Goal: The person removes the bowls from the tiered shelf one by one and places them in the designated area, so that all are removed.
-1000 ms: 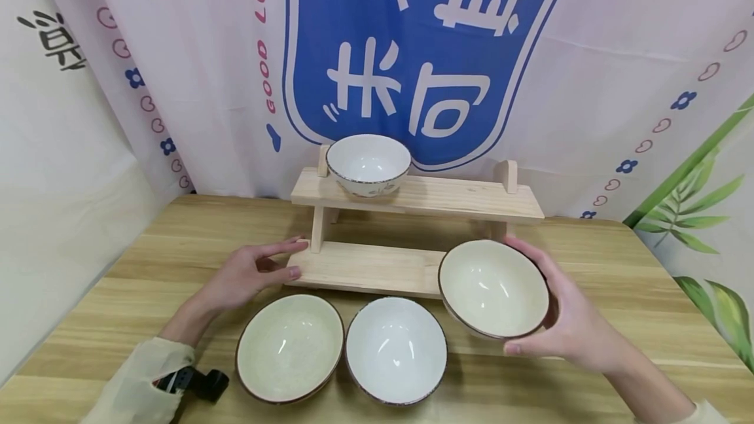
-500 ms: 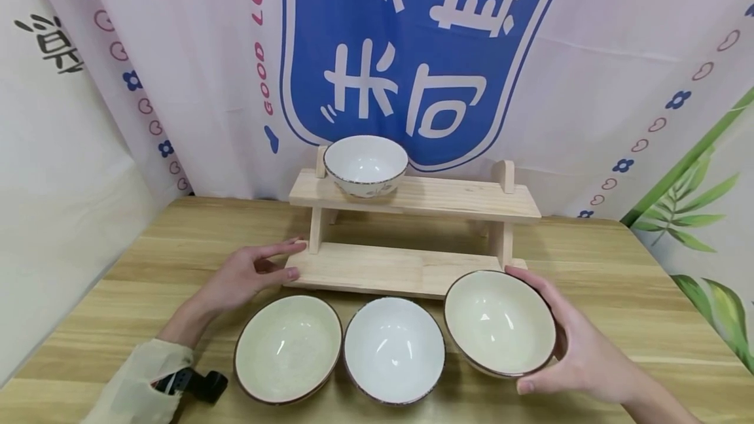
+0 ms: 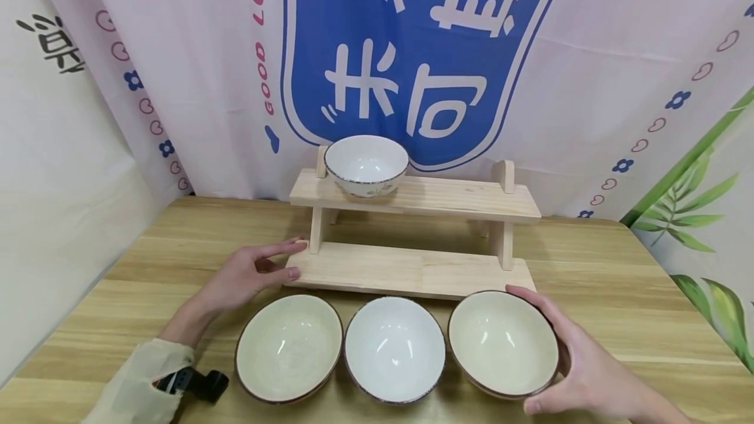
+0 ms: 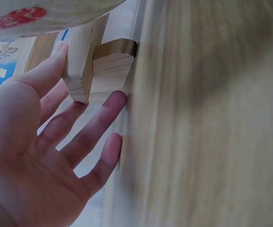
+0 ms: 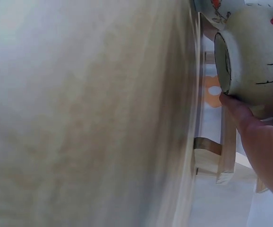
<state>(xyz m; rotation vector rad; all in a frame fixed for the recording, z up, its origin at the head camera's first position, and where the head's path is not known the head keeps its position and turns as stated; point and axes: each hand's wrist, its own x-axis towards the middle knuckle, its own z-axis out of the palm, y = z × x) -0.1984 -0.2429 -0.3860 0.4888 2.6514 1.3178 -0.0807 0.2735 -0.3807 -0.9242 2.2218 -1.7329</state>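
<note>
My right hand [image 3: 580,362] grips a cream bowl [image 3: 503,342] with a brown rim, thumb at its near side and fingers at the far side. In the right wrist view, painted sprigs show on this bowl [image 5: 254,71], and a fingertip lies at its foot ring, above the table. My left hand [image 3: 247,277] holds the left end of the lower board of a two-tier wooden rack [image 3: 377,265], thumb at the front. The left wrist view shows that board's end [image 4: 80,71] between the thumb and the other fingers. A white bowl [image 3: 394,351] and another cream bowl [image 3: 288,349] stand before the rack.
On the rack's upper board sits a patterned white bowl [image 3: 366,165], towards the left. Behind the wooden table [image 3: 194,234] hangs a printed curtain [image 3: 235,70]. A black watch-like device [image 3: 194,385] is on the left wrist.
My right hand has brought the cream bowl down and towards me, from in front of the lower board's right end to beside the white bowl. The left hand keeps its place.
</note>
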